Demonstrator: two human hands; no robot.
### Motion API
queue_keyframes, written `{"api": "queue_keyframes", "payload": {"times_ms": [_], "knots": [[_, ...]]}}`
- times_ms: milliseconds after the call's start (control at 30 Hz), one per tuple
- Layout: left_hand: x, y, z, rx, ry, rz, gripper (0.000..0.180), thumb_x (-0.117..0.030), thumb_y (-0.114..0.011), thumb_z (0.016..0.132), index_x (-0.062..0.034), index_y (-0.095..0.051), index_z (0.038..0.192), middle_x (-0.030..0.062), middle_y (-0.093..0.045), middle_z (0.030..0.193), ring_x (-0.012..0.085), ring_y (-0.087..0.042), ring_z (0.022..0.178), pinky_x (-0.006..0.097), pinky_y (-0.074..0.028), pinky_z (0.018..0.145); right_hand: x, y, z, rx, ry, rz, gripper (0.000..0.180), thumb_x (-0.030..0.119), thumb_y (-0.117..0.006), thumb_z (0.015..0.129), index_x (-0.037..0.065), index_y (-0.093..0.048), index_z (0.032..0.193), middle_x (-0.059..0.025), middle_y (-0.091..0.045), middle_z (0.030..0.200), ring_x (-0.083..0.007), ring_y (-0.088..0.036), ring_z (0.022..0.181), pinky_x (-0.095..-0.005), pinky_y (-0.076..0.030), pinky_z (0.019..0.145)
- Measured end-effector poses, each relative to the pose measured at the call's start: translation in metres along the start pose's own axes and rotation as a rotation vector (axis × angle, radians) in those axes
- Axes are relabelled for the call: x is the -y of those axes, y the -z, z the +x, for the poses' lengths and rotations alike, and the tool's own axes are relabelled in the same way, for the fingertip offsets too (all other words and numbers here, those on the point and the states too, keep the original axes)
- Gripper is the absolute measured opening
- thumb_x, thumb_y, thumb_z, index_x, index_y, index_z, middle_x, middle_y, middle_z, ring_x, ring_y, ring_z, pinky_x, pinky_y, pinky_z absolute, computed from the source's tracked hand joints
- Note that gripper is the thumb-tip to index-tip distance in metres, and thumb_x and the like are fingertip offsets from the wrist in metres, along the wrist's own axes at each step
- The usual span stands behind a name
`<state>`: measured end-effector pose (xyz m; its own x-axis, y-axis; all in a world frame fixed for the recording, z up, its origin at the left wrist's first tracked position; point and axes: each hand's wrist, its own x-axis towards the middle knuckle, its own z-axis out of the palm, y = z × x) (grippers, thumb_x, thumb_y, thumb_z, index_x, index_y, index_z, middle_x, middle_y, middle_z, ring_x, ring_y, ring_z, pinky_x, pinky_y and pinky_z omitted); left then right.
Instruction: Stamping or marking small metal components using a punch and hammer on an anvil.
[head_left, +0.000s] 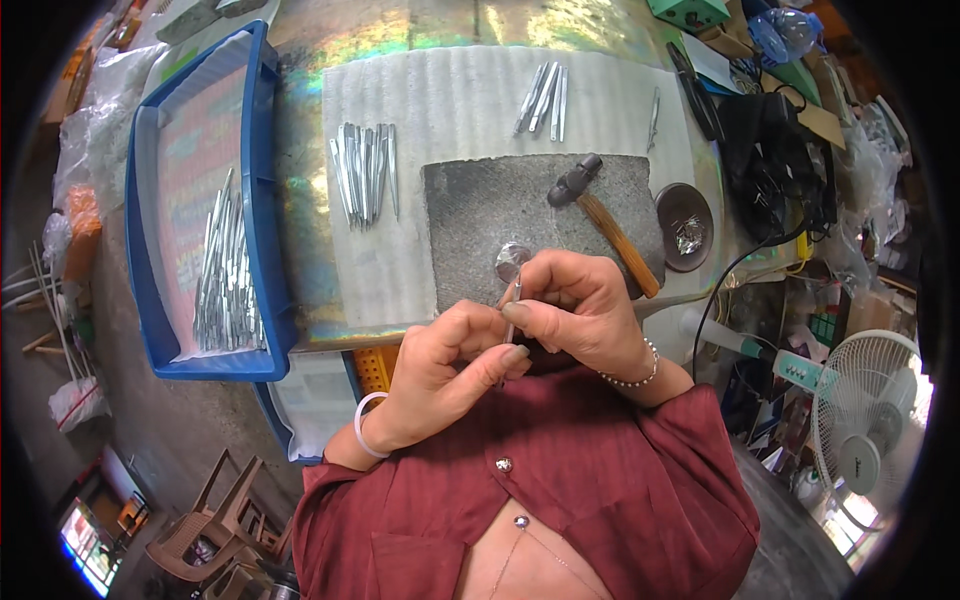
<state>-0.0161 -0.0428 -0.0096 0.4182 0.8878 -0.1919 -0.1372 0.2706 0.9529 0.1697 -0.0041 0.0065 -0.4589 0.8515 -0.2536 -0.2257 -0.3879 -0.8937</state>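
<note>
We see two hands working together above the near edge of a dark slab (470, 190). The right hand (582, 308), with a beaded bracelet at its wrist, has thumb and fingers clamped on a slim metal piece (517, 293); the left hand (440, 360), wearing a pale bangle, pinches its lower part between thumb and fingers. The piece stands between the hands, just in front of the red shirt (420, 500). On the slab we note a shiny round disc (510, 258), close to the right hand, and a wooden-handled hammer (622, 245). Beside the slab sits a brown dish (669, 205) of small metal bits. Two groups of metal strips, left (362, 175) and right (543, 100), lie on white foam (440, 95); more fill part of a blue tray (262, 150). Of writing, we find dark lettering on the hub of the fan (868, 390).
</note>
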Motion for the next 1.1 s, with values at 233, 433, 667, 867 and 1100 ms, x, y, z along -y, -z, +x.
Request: {"api": "queue_keyframes", "payload": {"times_ms": [233, 433, 667, 867, 1100], "knots": [[-0.002, 0.001, 0.007, 0.127, 0.164, -0.207, 0.012, -0.008, -0.055, 0.093, 0.0008, -0.048, 0.097, 0.0079, -0.067, 0.076, 0.0091, -0.062, 0.067, 0.022, -0.049, 0.06, -0.006, 0.006, 0.004, -0.008, -0.102, 0.071, 0.007, 0.005, -0.06, 0.089, -0.001, -0.059, 0.092, -0.0015, -0.06, 0.071, -0.0009, -0.044, 0.052, -0.0158, -0.033, 0.045], [-0.001, 0.003, 0.013, 0.194, 0.225, -0.318, 0.011, -0.009, -0.052, 0.095, 0.0001, -0.046, 0.098, 0.0105, -0.067, 0.082, 0.0114, -0.063, 0.072, 0.023, -0.051, 0.062, -0.007, 0.007, 0.006, -0.011, -0.106, 0.073, 0.007, 0.006, -0.06, 0.09, -0.001, -0.059, 0.092, -0.0012, -0.06, 0.07, -0.0012, -0.045, 0.052, -0.0161, -0.032, 0.045], [0.001, 0.007, 0.017, 0.228, 0.296, -0.412, 0.012, -0.006, -0.049, 0.095, -0.0001, -0.046, 0.105, 0.0153, -0.065, 0.087, 0.0217, -0.067, 0.08, 0.028, -0.056, 0.069, -0.006, 0.01, 0.011, -0.02, -0.128, 0.052, 0.008, 0.007, -0.06, 0.09, 0.0, -0.058, 0.091, -0.0009, -0.059, 0.07, -0.0013, -0.045, 0.052, -0.0165, -0.032, 0.046], [0.001, 0.003, 0.019, 0.142, 0.262, -0.372, 0.013, -0.008, -0.057, 0.092, -0.0005, -0.047, 0.096, 0.0088, -0.066, 0.078, 0.0114, -0.064, 0.069, 0.023, -0.051, 0.059, -0.006, 0.011, 0.013, -0.015, -0.136, 0.05, 0.009, 0.008, -0.059, 0.091, -0.001, -0.059, 0.093, -0.0007, -0.058, 0.07, -0.0014, -0.044, 0.053, -0.0172, -0.032, 0.046], [-0.008, 0.002, 0.014, 0.001, 0.003, 0.18, 0.022, -0.004, -0.072, 0.08, -0.003, -0.051, 0.087, 0.002, -0.06, 0.056, 0.0055, -0.058, 0.05, 0.021, -0.043, 0.046, -0.008, 0.011, 0.009, 0.013, -0.129, 0.142, 0.014, 0.008, -0.055, 0.092, -0.004, -0.06, 0.098, 0.0005, -0.053, 0.065, -0.003, -0.041, 0.05, -0.0188, -0.031, 0.046]]}}
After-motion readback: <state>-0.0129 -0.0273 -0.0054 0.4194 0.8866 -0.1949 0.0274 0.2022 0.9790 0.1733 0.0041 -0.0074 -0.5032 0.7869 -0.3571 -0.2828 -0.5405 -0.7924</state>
